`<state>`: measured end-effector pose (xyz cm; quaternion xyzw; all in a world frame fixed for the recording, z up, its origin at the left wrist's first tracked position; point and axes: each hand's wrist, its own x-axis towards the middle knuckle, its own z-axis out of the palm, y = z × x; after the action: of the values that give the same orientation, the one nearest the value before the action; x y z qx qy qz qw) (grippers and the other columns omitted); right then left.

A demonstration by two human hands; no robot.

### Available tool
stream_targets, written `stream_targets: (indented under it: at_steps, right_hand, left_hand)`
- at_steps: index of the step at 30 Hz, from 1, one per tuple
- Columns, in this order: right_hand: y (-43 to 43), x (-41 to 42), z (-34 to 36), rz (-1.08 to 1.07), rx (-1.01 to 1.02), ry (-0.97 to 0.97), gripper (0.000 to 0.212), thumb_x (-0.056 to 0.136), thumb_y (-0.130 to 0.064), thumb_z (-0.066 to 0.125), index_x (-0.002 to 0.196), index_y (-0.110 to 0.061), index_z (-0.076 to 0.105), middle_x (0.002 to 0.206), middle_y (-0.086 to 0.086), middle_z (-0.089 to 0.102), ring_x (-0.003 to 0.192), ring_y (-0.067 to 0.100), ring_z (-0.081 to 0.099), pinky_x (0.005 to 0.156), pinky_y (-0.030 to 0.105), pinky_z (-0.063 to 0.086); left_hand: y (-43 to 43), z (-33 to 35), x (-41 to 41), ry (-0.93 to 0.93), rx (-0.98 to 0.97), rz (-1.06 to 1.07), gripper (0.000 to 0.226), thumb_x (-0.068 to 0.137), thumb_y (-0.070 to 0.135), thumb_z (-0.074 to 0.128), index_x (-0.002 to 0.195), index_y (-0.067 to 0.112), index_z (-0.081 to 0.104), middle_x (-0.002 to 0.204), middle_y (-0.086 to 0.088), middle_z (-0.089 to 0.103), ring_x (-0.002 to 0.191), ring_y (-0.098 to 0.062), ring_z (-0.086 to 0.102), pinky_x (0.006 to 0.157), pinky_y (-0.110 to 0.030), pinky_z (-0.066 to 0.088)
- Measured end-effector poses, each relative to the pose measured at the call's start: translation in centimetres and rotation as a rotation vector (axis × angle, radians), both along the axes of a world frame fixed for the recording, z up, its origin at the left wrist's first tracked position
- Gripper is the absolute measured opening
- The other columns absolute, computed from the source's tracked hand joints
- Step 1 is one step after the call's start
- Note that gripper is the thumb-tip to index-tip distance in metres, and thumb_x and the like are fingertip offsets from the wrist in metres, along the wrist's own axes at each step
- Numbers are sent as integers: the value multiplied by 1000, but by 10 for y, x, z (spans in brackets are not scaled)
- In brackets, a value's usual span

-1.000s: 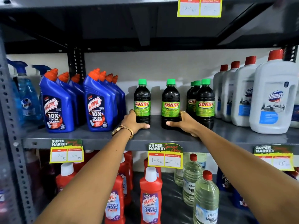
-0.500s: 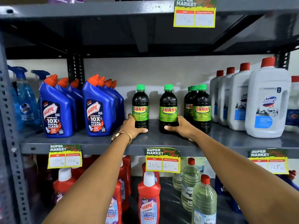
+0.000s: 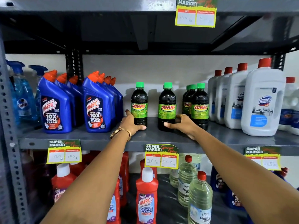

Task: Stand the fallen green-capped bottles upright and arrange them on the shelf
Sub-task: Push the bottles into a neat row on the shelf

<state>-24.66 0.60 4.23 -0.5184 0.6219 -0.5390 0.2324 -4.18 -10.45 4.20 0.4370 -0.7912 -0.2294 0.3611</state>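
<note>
Several dark bottles with green caps and green SUNNY labels stand upright on the grey middle shelf (image 3: 161,138). My left hand (image 3: 131,124) wraps the base of the leftmost bottle (image 3: 139,102). My right hand (image 3: 182,125) holds the base of the middle bottle (image 3: 167,105), thumb in front, fingers behind. A second green cap shows just behind that bottle. To the right, a tight group of three bottles (image 3: 199,105) stands untouched, touching the back of my right hand.
Blue Harpic bottles (image 3: 97,107) stand close on the left, white Domex jugs (image 3: 262,101) on the right. The upper shelf (image 3: 113,7) hangs low overhead. Price tags (image 3: 161,156) hang from the shelf edge. Red and clear bottles fill the lower shelf.
Both hands stay on the bases of the same two bottles. The view has tilted upward, so everything sits lower in frame; the bottles keep their places.
</note>
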Motion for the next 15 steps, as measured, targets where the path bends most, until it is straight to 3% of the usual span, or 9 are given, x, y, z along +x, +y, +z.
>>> stream_targets:
  at_steps: [2, 3, 5, 6, 8, 9, 12, 13, 15]
  right_hand:
    - [14, 0, -1, -13, -37, -70, 80, 74, -21, 83, 140, -2, 42, 133, 15, 59, 120, 24, 57, 103, 37, 47]
    - [23, -2, -2, -66, -104, -85, 65, 75, -20, 83, 131, -5, 53, 126, 15, 65, 116, 25, 62, 97, 37, 51]
    - [41, -10, -2, -264, -370, -60, 27, 74, -19, 83, 97, -14, 67, 98, 10, 73, 94, 23, 69, 82, 34, 57]
    - [50, -16, -1, -395, -501, -10, 22, 73, -19, 84, 85, -19, 65, 85, 6, 71, 82, 20, 68, 76, 33, 56]
    - [61, -36, 4, -613, -599, 61, 34, 69, -22, 86, 86, -20, 57, 81, 2, 61, 73, 16, 58, 73, 36, 52]
    - [64, -48, 6, -651, -547, 62, 45, 66, -25, 88, 96, -16, 55, 90, 5, 57, 79, 18, 55, 79, 39, 51]
    - [65, -77, 10, -503, -131, -34, 101, 59, -32, 92, 139, -1, 39, 129, 12, 53, 119, 24, 53, 102, 34, 42]
    - [64, -83, 10, -398, -20, -50, 108, 58, -31, 92, 145, 0, 35, 140, 12, 51, 130, 26, 49, 108, 33, 38]
    - [59, -91, 8, -254, 74, -12, 98, 58, -26, 92, 141, -1, 46, 140, 14, 56, 133, 27, 49, 115, 39, 34]
  left_hand:
    - [4, 0, 0, -19, -87, 46, 133, 64, 38, 85, 149, 6, -13, 150, -24, 28, 137, -40, 29, 114, -47, 25]
    - [7, 0, 2, -22, -172, 91, 136, 61, 43, 85, 149, 7, -13, 149, -25, 24, 137, -42, 26, 113, -49, 24]
    - [14, 3, 2, -23, -473, 208, 123, 60, 49, 83, 148, 8, 7, 142, -23, 28, 128, -42, 32, 106, -51, 34]
    - [17, 4, 2, -13, -665, 218, 104, 64, 46, 80, 142, 9, 23, 135, -21, 34, 119, -39, 39, 98, -51, 43]
    - [26, 6, -1, 31, -970, 64, 61, 73, 36, 72, 120, 12, 41, 115, -14, 47, 99, -31, 51, 81, -45, 52]
    - [30, 6, -3, 17, -1017, -68, 45, 78, 32, 67, 112, 14, 44, 106, -9, 51, 91, -27, 53, 75, -43, 53]
    - [32, 3, -7, -116, -845, -338, 16, 86, 27, 63, 98, 17, 59, 93, 4, 60, 85, -16, 57, 79, -42, 52]
    - [29, 3, -9, -162, -765, -377, 17, 86, 26, 64, 101, 17, 64, 100, 2, 65, 92, -16, 59, 89, -39, 50]
    - [27, 3, -12, -271, -618, -408, 34, 87, 27, 65, 120, 18, 64, 126, -2, 64, 115, -18, 57, 103, -25, 38]
